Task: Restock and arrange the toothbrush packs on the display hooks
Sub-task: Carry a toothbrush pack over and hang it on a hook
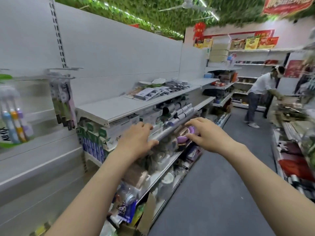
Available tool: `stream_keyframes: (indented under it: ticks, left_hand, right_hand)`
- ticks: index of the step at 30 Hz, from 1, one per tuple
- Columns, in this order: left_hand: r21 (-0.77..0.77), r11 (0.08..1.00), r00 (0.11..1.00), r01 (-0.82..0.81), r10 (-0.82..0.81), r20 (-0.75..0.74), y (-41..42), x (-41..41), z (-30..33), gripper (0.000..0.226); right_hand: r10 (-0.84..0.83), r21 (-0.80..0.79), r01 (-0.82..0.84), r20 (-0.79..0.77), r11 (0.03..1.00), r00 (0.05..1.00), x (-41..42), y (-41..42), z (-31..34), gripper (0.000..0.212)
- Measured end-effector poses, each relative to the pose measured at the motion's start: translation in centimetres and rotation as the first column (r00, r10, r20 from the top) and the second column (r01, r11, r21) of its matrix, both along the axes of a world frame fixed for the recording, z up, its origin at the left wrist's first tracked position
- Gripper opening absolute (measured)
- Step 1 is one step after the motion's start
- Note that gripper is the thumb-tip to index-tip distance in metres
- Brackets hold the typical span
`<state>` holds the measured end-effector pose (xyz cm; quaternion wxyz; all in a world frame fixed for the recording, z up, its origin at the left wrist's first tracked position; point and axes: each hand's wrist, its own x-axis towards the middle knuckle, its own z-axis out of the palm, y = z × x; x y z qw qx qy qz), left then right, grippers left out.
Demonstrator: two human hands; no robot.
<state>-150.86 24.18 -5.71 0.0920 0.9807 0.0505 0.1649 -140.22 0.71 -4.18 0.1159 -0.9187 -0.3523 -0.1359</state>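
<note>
You are reaching forward with your left hand [136, 138] and right hand [207, 133], both relaxed and holding nothing. The toothbrush packs [62, 99] are hanging at ten o'clock; next, I think, you need fresh packs.

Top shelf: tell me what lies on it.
The top shelf carries overlapping flat packets toward its far end; the near part shows bare board. What the packets hold is too blurred to tell.
</note>
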Motion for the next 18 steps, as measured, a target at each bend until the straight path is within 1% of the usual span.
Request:
stream_keyframes:
  ticks: [5, 8, 13, 18]
  left_hand:
    - [0.01, 1.0, 0.999, 0.021, -0.021, 0.03, 0.2, 13.7, 2.4, 0.059]
    - [0.013, 0.999, 0.999, 0.041, -0.041, 0.035, -0.1, 21.0, 3.2, 0.056]
    - [0.034, 0.996, 0.996, 0.085, -0.086, 0.025, -1.1, 32.5, 2.8, 0.054]
    - [0.049, 0.997, 0.998, 0.054, -0.056, 0.036, -2.1, 44.0, 1.5, 0.056]
  right_hand:
    - [-0.062, -0.051, 0.063, 0.009, 0.997, 0.998, 12.6, 0.3, 2.6, 0.048]
    - [-0.095, -0.026, 0.095, 0.001, 0.995, 0.995, 19.4, 0.0, 3.1, 0.048]
    - [-0.099, -0.02, 0.099, -0.013, 0.995, 0.995, 30.1, -1.2, 2.0, 0.05]
    - [-0.06, 0.003, 0.06, -0.007, 0.998, 0.998, 42.2, -1.9, 0.3, 0.052]
